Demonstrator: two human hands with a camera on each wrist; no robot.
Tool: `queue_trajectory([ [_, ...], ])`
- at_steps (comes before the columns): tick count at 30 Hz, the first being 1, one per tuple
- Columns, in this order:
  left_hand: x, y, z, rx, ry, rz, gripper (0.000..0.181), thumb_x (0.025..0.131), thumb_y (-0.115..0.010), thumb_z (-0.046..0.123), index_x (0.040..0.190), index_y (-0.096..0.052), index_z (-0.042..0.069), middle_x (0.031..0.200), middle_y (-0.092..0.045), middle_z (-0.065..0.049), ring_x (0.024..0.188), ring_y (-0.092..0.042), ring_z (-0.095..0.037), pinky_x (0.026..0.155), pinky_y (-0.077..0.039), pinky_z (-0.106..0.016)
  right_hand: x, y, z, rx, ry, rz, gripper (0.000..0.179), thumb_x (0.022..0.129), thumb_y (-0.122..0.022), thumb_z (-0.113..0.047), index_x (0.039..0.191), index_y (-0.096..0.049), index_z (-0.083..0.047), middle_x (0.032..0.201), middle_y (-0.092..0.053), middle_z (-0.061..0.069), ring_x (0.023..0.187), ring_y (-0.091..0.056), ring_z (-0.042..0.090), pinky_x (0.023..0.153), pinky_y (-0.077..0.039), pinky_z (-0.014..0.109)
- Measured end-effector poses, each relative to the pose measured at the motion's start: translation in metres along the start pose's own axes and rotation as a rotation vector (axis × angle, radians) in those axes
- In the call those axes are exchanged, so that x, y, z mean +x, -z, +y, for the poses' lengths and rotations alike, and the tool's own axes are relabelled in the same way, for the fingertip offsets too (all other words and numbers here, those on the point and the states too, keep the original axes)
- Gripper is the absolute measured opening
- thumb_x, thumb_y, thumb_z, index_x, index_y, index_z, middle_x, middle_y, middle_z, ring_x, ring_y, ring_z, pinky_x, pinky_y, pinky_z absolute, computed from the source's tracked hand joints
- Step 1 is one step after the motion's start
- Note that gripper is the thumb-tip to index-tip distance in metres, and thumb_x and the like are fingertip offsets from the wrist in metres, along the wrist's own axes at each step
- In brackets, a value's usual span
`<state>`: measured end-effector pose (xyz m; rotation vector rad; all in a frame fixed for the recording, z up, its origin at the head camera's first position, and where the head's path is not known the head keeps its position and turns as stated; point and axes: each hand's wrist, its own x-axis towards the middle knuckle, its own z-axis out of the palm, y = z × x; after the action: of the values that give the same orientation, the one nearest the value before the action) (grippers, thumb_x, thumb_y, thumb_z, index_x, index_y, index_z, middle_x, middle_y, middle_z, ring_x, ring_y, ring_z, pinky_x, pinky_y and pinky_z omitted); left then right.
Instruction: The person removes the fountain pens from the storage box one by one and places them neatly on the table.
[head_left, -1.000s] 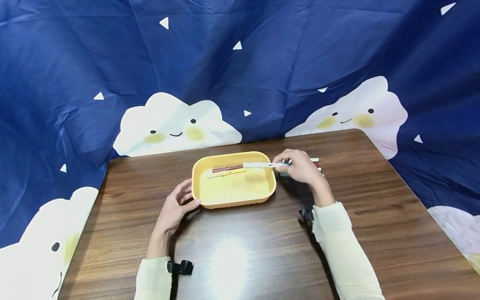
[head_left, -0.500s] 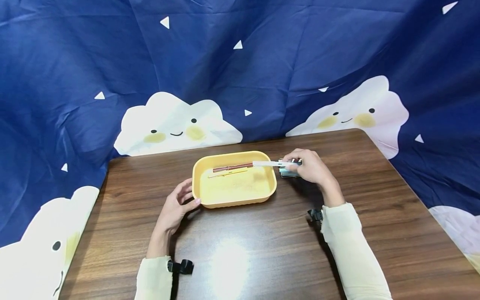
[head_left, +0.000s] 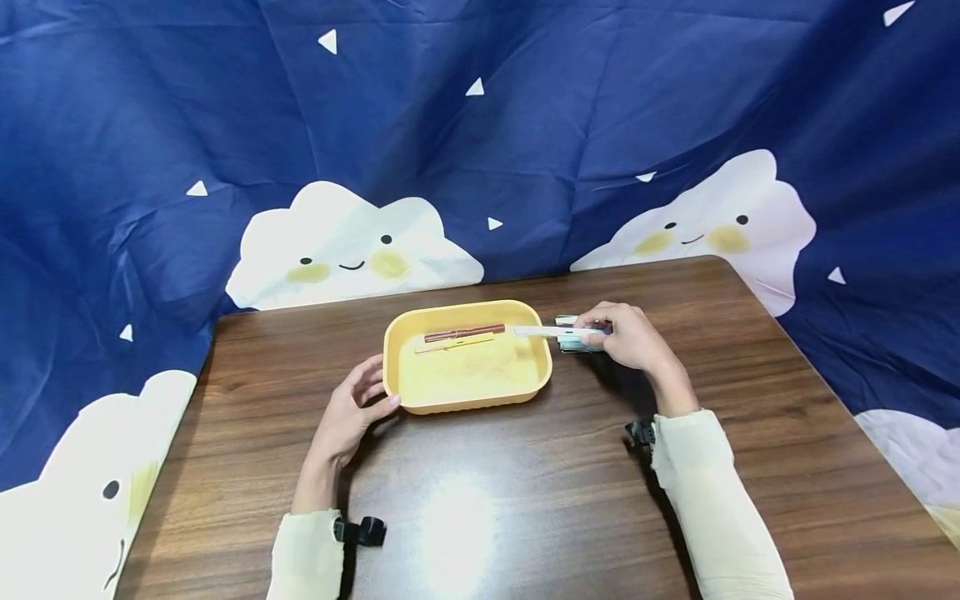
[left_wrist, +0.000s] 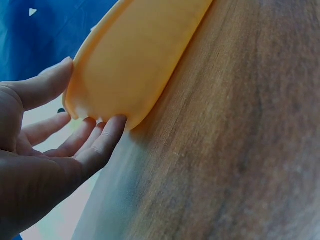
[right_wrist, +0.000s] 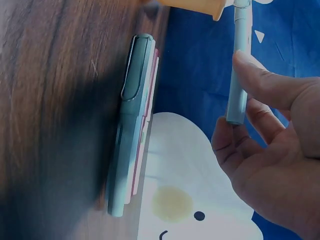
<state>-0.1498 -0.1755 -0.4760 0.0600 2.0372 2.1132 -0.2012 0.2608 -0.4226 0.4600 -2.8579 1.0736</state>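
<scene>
A pale pen [head_left: 540, 332] is pinched between the thumb and fingertips of my right hand [head_left: 628, 337]. It lies level above the right rim of a yellow tray [head_left: 468, 407], its far end over the inside. My left hand [head_left: 347, 421] touches the tray's front left corner. Its thumb rests at the rim and its loosely bent fingers lie against the outer wall, as the left wrist view shows. Inside the tray lie a dark red pen [head_left: 483, 330] and a thin yellow pen [head_left: 453, 343]. Beneath my right hand, a teal pen [right_wrist: 131, 115] rests on the table.
Alongside the teal pen lie other pens [right_wrist: 145, 110], white and dark red, partly hidden by it. The wooden table [head_left: 525, 475] ends at the back against a blue cloth [head_left: 540, 150] with printed clouds. Light glares off the table near its front.
My right hand has shifted to the right with the pale pen, drawing its end back toward the tray's right rim. More of the pens beneath it now shows. My left hand stays where it was.
</scene>
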Motion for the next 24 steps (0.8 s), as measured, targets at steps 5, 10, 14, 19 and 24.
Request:
queue_trajectory([
  [5, 0.000, 0.000, 0.000, -0.002, 0.003, 0.000, 0.074, 0.087, -0.073, -0.009, 0.152, -0.042, 0.005, 0.143, -0.049, -0.025, 0.129, -0.050, -0.038, 0.088, -0.054, -0.023, -0.003, 0.002, 0.002, -0.002, -0.007, -0.003, 0.011, 0.086, -0.078, 0.000, 0.093, -0.077, -0.007, 0.093, -0.071, 0.008, 0.085, -0.058, 0.025, 0.078, -0.046, 0.041],
  [10, 0.000, 0.000, 0.000, -0.004, -0.001, 0.004, 0.074, 0.087, -0.073, -0.010, 0.152, -0.042, 0.005, 0.143, -0.049, -0.025, 0.129, -0.050, -0.038, 0.088, -0.054, -0.023, -0.006, 0.004, 0.006, 0.000, -0.005, -0.005, 0.011, 0.085, -0.078, 0.001, 0.094, -0.077, -0.006, 0.094, -0.072, 0.009, 0.087, -0.060, 0.026, 0.081, -0.047, 0.043],
  [14, 0.000, 0.000, -0.001, -0.007, -0.001, 0.003, 0.074, 0.087, -0.073, -0.010, 0.152, -0.041, 0.005, 0.143, -0.049, -0.026, 0.129, -0.050, -0.039, 0.089, -0.053, -0.023, -0.009, 0.006, 0.010, -0.003, -0.004, 0.006, 0.012, 0.085, -0.079, 0.002, 0.094, -0.077, -0.005, 0.094, -0.072, 0.009, 0.087, -0.060, 0.027, 0.081, -0.047, 0.043],
  [19, 0.000, 0.000, -0.001, -0.002, -0.007, 0.006, 0.074, 0.087, -0.073, -0.010, 0.152, -0.042, 0.005, 0.143, -0.049, -0.026, 0.128, -0.050, -0.038, 0.089, -0.053, -0.023, -0.013, 0.009, 0.016, -0.003, 0.005, 0.000, 0.012, 0.085, -0.079, 0.002, 0.094, -0.077, -0.006, 0.094, -0.071, 0.008, 0.087, -0.059, 0.027, 0.080, -0.045, 0.042],
  [24, 0.000, 0.000, -0.001, 0.000, -0.003, 0.009, 0.074, 0.087, -0.073, -0.010, 0.152, -0.042, 0.005, 0.143, -0.050, -0.025, 0.128, -0.050, -0.038, 0.088, -0.053, -0.023, -0.016, 0.011, 0.020, 0.001, 0.019, -0.004, 0.011, 0.085, -0.079, 0.002, 0.093, -0.077, -0.006, 0.092, -0.071, 0.008, 0.087, -0.060, 0.027, 0.082, -0.045, 0.043],
])
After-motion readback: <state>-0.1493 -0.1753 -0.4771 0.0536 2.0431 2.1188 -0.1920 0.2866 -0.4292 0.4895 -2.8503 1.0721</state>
